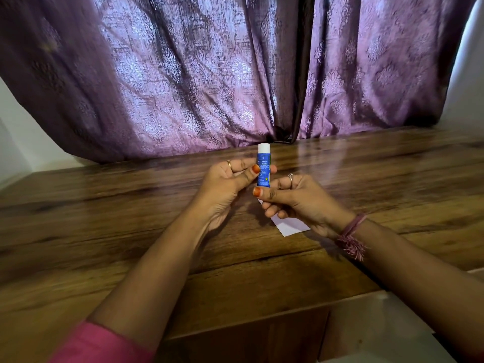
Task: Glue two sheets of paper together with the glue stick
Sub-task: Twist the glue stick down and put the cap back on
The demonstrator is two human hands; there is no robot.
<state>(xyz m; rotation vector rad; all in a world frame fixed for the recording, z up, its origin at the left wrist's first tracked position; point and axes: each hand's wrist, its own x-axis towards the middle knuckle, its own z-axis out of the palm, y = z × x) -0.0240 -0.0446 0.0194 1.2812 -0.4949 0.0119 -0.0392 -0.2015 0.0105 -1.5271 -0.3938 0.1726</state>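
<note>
A blue glue stick (262,166) with a white top stands upright above the wooden table (131,218). My left hand (227,187) grips its middle between thumb and fingers. My right hand (296,200) holds its lower end with thumb and forefinger. White paper (288,225) lies flat on the table under my right hand, and only one corner of it shows. I cannot tell whether it is one sheet or two.
A purple patterned curtain (235,74) hangs right behind the table's far edge. A white surface (379,331) sits at the lower right, below the table's near edge. A white wall (21,132) shows at the left.
</note>
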